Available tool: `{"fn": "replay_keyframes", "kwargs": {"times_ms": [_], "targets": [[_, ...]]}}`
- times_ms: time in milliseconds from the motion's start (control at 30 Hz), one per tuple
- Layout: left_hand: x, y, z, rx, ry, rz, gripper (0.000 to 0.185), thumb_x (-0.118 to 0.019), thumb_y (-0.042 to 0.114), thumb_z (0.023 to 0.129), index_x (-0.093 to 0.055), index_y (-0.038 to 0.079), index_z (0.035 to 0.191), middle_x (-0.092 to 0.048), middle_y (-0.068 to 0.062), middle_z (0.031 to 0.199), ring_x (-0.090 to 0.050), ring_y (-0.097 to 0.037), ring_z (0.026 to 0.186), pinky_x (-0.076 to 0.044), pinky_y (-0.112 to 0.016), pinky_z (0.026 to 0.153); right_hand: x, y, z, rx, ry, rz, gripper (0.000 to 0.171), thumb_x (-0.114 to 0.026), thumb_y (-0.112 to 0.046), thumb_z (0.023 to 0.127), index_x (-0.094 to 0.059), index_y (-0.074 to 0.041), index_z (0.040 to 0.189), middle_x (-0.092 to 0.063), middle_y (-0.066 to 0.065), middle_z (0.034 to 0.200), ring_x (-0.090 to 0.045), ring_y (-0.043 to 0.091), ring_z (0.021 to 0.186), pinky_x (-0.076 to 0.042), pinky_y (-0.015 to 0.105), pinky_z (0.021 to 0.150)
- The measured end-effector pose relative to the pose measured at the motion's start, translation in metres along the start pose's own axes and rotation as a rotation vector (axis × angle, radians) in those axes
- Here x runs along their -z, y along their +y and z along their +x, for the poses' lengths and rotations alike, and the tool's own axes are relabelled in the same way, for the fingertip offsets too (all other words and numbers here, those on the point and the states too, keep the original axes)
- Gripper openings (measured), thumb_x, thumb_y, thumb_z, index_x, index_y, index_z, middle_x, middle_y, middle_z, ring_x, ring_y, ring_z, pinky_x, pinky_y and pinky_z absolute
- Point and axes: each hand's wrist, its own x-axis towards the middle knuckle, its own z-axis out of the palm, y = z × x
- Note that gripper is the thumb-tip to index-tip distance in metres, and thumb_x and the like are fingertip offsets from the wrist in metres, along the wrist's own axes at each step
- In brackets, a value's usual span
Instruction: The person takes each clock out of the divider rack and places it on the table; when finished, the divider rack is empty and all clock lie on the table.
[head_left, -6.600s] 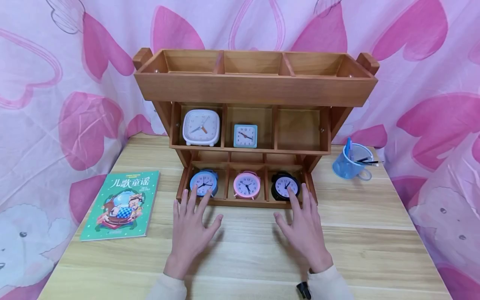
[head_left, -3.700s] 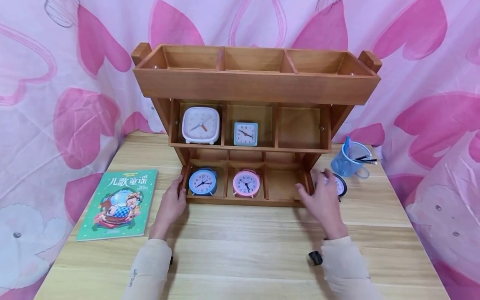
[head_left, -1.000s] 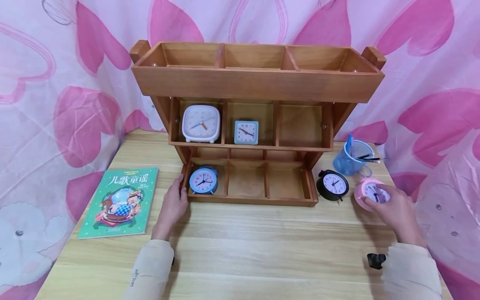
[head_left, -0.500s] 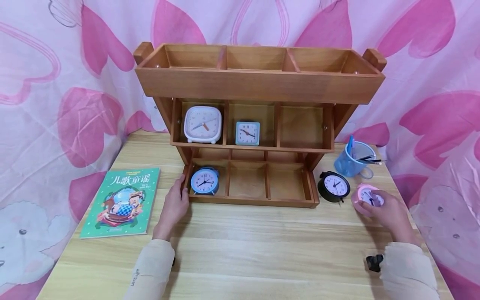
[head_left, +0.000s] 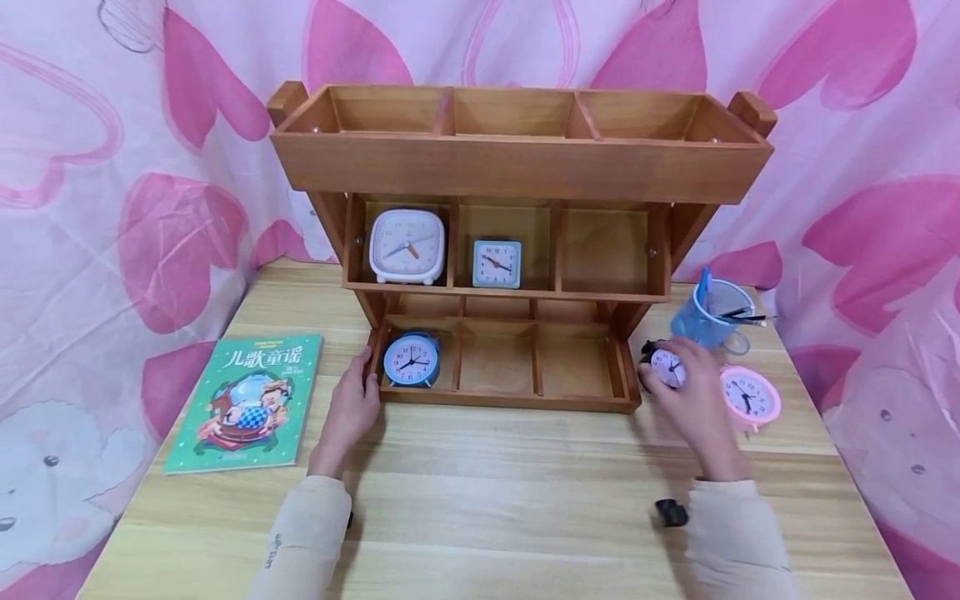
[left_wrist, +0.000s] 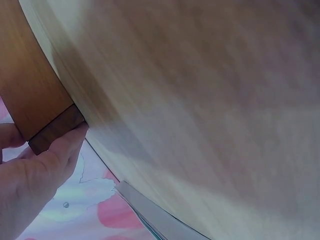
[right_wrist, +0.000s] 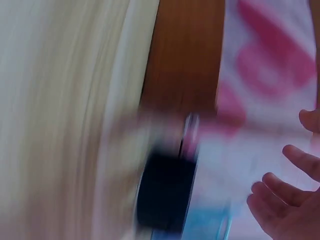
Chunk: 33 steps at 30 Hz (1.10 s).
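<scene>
My left hand grips the lower left corner of the wooden shelf, its thumb and fingers on either side of the corner piece in the left wrist view. My right hand reaches over the black alarm clock, covering part of its dial. In the right wrist view its fingers are spread and stand apart from the clock's blurred dark body. The pink alarm clock stands on the table just right of that hand. A blue alarm clock sits in the bottom left compartment.
The shelf's middle row holds a white clock and a small teal square clock. Behind the right hand stands a blue mesh pen cup. A green book lies left on the wooden table.
The black, then the pink clock left the bottom row for the table at right. The left hand went to the shelf's corner. Lately the right hand released the pink clock and moved left.
</scene>
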Motion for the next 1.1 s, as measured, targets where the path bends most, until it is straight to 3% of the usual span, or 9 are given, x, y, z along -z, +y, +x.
{"fn": "replay_keyframes", "kwargs": {"times_ms": [200,333,533,633,733,900,1100], "targets": [[0.0,-0.002,0.001,0.006,0.003,-0.007,0.053,-0.034,0.014,0.104,-0.019,0.004,0.154,-0.031,-0.025,0.151,-0.038,-0.038,0.134,-0.034,-0.055,0.109,-0.071,-0.071,0.006,0.131,-0.166,0.06,0.045,-0.068,-0.033,0.09,-0.059,-0.008,0.126,-0.05,0.017,0.135,-0.049,0.034,0.122,-0.042,0.054,0.101],[0.001,-0.004,0.0,0.008,0.006,-0.01,0.053,-0.035,0.014,0.104,-0.02,0.005,0.153,-0.032,-0.026,0.151,-0.038,-0.038,0.134,-0.035,-0.055,0.108,-0.115,-0.118,0.007,0.166,-0.276,0.08,0.047,-0.066,-0.037,0.091,-0.058,-0.013,0.13,-0.049,0.009,0.138,-0.05,0.028,0.123,-0.044,0.047,0.103],[0.0,-0.005,0.0,-0.004,0.015,-0.011,0.053,-0.036,0.014,0.103,-0.021,0.004,0.153,-0.032,-0.026,0.151,-0.037,-0.039,0.135,-0.034,-0.055,0.109,-0.172,-0.165,0.008,0.26,-0.385,0.121,0.049,-0.065,-0.039,0.091,-0.057,-0.013,0.132,-0.047,0.01,0.141,-0.051,0.025,0.123,-0.046,0.04,0.102],[-0.002,-0.005,0.001,-0.018,0.025,-0.016,0.052,-0.037,0.013,0.103,-0.023,0.004,0.153,-0.034,-0.026,0.15,-0.037,-0.039,0.135,-0.034,-0.054,0.109,-0.196,-0.179,0.01,0.311,-0.385,0.033,0.052,-0.064,-0.042,0.091,-0.058,-0.013,0.133,-0.045,0.014,0.142,-0.048,0.028,0.126,-0.041,0.044,0.105],[-0.005,-0.004,0.001,-0.039,0.045,-0.01,0.051,-0.037,0.012,0.102,-0.025,0.003,0.152,-0.037,-0.028,0.147,-0.039,-0.041,0.133,-0.034,-0.054,0.108,-0.213,-0.188,0.014,0.311,-0.345,-0.108,0.056,-0.063,-0.05,0.088,-0.057,-0.017,0.133,-0.047,0.016,0.14,-0.049,0.031,0.123,-0.037,0.048,0.101],[-0.004,-0.004,0.0,-0.053,0.059,0.0,0.051,-0.038,0.011,0.102,-0.027,0.003,0.151,-0.041,-0.03,0.143,-0.041,-0.042,0.131,-0.036,-0.054,0.107,-0.227,-0.204,0.023,0.225,-0.333,-0.308,0.064,-0.059,-0.065,0.084,-0.058,-0.024,0.133,-0.056,0.012,0.127,-0.057,0.03,0.106,-0.037,0.047,0.087],[-0.002,-0.004,-0.001,-0.051,0.052,-0.002,0.051,-0.037,0.012,0.102,-0.026,0.003,0.152,-0.04,-0.028,0.145,-0.041,-0.04,0.131,-0.036,-0.053,0.107,-0.239,-0.218,0.031,0.143,-0.402,-0.451,0.081,-0.052,-0.079,0.077,-0.054,-0.026,0.138,-0.06,0.012,0.118,-0.06,0.028,0.096,-0.036,0.048,0.086]]}}
